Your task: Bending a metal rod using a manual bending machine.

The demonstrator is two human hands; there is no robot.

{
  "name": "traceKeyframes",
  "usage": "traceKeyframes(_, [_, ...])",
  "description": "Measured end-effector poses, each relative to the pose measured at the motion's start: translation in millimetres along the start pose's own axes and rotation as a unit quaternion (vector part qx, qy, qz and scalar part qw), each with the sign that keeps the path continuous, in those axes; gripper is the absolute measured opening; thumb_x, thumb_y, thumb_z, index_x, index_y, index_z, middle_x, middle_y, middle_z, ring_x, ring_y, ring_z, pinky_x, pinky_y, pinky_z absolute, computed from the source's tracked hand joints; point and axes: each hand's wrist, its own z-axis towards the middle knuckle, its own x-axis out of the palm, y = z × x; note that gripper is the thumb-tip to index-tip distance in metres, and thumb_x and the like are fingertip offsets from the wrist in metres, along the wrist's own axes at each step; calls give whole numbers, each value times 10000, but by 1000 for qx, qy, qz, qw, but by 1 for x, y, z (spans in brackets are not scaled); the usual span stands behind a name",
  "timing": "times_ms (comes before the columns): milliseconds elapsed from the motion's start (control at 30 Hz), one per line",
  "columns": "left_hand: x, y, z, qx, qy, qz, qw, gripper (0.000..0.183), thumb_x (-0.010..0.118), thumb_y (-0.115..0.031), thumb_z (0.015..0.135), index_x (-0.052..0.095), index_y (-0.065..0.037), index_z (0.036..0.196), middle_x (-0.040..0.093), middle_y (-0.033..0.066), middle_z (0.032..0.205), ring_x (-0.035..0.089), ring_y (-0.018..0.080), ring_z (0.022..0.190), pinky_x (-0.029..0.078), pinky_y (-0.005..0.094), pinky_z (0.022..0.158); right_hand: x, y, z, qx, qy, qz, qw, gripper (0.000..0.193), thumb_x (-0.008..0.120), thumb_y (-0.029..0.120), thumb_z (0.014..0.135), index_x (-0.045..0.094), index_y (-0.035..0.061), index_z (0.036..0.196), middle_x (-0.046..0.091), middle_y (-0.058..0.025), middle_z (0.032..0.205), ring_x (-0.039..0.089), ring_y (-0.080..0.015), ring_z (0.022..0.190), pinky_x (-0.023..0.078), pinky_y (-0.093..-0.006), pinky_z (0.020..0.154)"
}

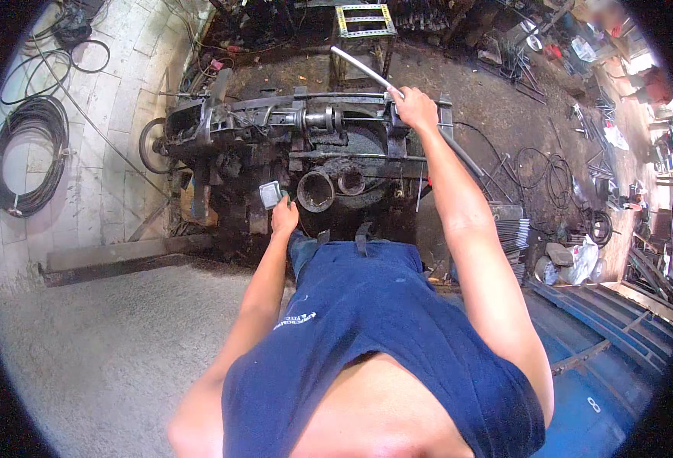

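A dark, greasy lathe-like machine (271,114) stretches across in front of me, with shafts, rails and a round metal part (319,120) in its middle. My right hand (414,108) is closed around a light grey metal bar (359,67), which slants up and to the left above the machine's right end. Lower down, my left hand (284,215) has its fingers drawn together beside a small square grey box (271,195) at the machine's near side. What those fingers grip is too small to name. Two open cylinders, a larger one (316,191) and a smaller one (351,180), lie right of that hand.
Coiled black cable (31,156) hangs on the pale wall at left. A yellow-edged metal stool (364,21) stands beyond the machine. Loose cables (542,169) and metal scraps lie on the dirt floor at right. Stacked metal pieces (510,233) and blue panels (603,359) are near my right arm.
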Motion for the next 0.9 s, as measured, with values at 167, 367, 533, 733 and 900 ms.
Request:
traceKeyframes(167, [-4, -10, -2, -1, 7, 0, 1000, 458, 555, -274, 907, 563, -78, 1321, 628, 237, 1196, 602, 415, 1101, 483, 479, 934, 0, 1, -1, 15, 24, -26, 999, 612, 376, 601, 954, 684, 90, 1092, 649, -185, 1141, 616, -373, 1072, 478, -487, 916])
traceKeyframes(367, [-2, -5, -2, 2, 7, 8, 1000, 471, 557, -269, 906, 558, -36, 1314, 634, 253, 1170, 609, 413, 1086, 481, 473, 936, -2, -1, -2, 21, 6, 17, 1000, 649, 395, 623, 938, 691, 61, 1071, 655, -206, 1112, 622, -389, 1055, 480, -491, 917])
traceKeyframes(533, [-1, -4, -5, 20, -7, -21, 1000, 466, 565, -249, 900, 558, -19, 1305, 649, 267, 1104, 624, 409, 1051, 488, 464, 915, -6, -4, -1, 31, 26, 12, 999, 649, 354, 630, 951, 676, 95, 1128, 645, -180, 1163, 604, -370, 1106, 474, -487, 934])
traceKeyframes(733, [-1, 2, -4, 33, -21, -30, 999, 448, 564, -239, 900, 569, -24, 1293, 650, 273, 1086, 625, 417, 1035, 493, 472, 897, -4, 3, -1, 22, 13, 16, 1000, 645, 393, 620, 941, 684, 60, 1075, 653, -197, 1125, 627, -393, 1045, 488, -490, 904])
traceKeyframes(900, [-2, -4, -7, 11, -15, -28, 999, 450, 559, -250, 902, 571, -37, 1298, 654, 269, 1079, 625, 424, 1031, 492, 480, 896, -3, 5, -2, 20, 30, -1, 999, 628, 412, 600, 944, 684, 42, 1040, 656, -203, 1115, 630, -395, 1035, 488, -496, 893])
